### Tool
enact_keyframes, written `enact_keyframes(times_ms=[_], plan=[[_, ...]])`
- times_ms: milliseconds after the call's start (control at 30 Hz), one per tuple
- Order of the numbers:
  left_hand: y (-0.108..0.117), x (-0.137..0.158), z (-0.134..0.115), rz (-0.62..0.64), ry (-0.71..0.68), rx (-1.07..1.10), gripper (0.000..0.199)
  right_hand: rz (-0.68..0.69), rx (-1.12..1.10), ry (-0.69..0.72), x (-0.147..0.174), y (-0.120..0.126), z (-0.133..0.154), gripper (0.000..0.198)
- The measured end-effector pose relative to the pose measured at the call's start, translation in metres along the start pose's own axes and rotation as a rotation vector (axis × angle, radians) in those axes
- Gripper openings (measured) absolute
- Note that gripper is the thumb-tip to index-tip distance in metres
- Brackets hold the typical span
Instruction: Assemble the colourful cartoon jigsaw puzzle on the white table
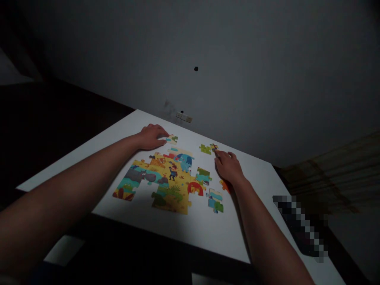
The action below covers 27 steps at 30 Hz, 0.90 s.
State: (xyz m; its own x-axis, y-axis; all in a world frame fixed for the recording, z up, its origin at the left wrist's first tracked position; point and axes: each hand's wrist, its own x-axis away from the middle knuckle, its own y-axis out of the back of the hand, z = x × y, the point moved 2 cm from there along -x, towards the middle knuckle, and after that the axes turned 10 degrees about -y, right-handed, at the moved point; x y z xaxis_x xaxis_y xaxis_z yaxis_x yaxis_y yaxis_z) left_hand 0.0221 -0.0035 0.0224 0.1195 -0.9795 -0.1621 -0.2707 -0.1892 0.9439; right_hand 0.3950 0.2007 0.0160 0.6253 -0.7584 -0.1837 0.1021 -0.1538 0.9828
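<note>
A partly joined jigsaw puzzle lies on the white table, showing a blue elephant, a hippo, a lion and a small figure on yellow ground. Past its far left corner, my left hand rests on the table, thumb and index finger at the edge of a cream-and-green puzzle piece. My right hand is to the right of the puzzle, fingertips on a small yellow-and-dark puzzle piece. Beside that piece lies a green puzzle piece. An orange puzzle piece is partly hidden under my right wrist.
Blue-and-green puzzle pieces lie right of the puzzle, and another piece sits by its right edge. A dark, pixelated object is on the table's right side. Behind the table stands a wall with a socket.
</note>
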Motion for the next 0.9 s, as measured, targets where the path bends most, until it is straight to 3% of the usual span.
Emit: enact_keyframes(times_ms=[133,267,333,533,900], plan=[[0.000,0.000,-0.003,0.019,-0.015,0.000,0.063,-0.039,-0.034,-0.143,-0.002,0.006,-0.008,0.042],[0.000,0.000,-0.005,0.021,-0.014,-0.004,0.063,-0.045,-0.131,-0.234,-0.003,0.005,-0.012,0.039],[0.000,0.000,-0.005,0.019,-0.020,-0.004,0.063,-0.062,-0.160,-0.203,-0.004,0.000,-0.014,0.041],[0.001,0.001,-0.007,0.018,-0.016,0.013,0.063,-0.058,-0.195,0.090,-0.007,-0.017,-0.013,0.059],[-0.001,-0.001,-0.005,0.014,-0.016,-0.013,0.063,-0.116,-0.024,-0.036,-0.007,-0.004,-0.013,0.045]])
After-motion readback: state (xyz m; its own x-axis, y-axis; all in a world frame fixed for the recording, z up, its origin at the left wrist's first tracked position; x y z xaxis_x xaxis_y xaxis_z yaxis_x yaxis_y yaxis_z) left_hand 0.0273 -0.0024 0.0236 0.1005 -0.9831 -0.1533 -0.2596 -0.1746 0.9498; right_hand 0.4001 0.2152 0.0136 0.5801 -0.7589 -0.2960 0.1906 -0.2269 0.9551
